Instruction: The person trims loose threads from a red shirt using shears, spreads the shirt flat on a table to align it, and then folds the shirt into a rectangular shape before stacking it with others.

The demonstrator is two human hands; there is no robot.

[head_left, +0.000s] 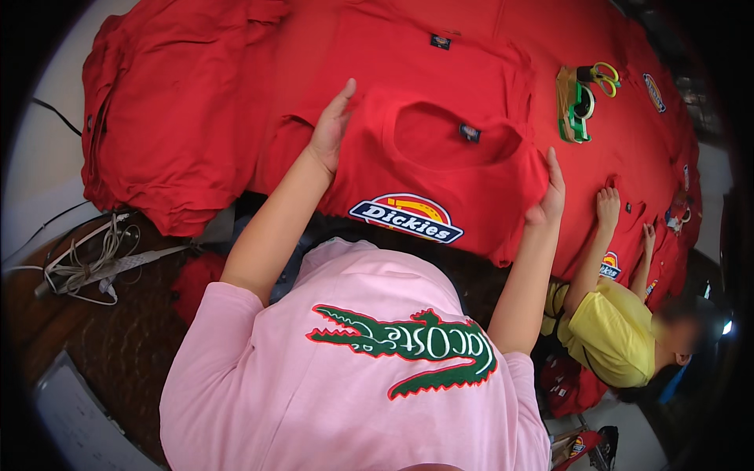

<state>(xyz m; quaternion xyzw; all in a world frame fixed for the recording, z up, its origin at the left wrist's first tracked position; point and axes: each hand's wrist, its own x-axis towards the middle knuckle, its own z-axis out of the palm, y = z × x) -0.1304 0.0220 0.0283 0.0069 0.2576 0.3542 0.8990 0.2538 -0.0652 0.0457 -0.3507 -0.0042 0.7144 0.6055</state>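
Note:
A red T-shirt is raised at the table's near edge, its neck opening toward me and a coloured logo patch on the chest. At its left side is my left hand, closed on the cloth, with part of the fingers hidden by the fabric. My right hand grips the opposite side near the sleeve, fingers pointing up. Just beyond lies another red T-shirt, spread flat with a dark neck label.
A pile of red garments sits at the left. Yellow-handled scissors rest by a green tape dispenser. At the right, a co-worker in yellow handles red shirts. Tangled cables and a power strip are at lower left.

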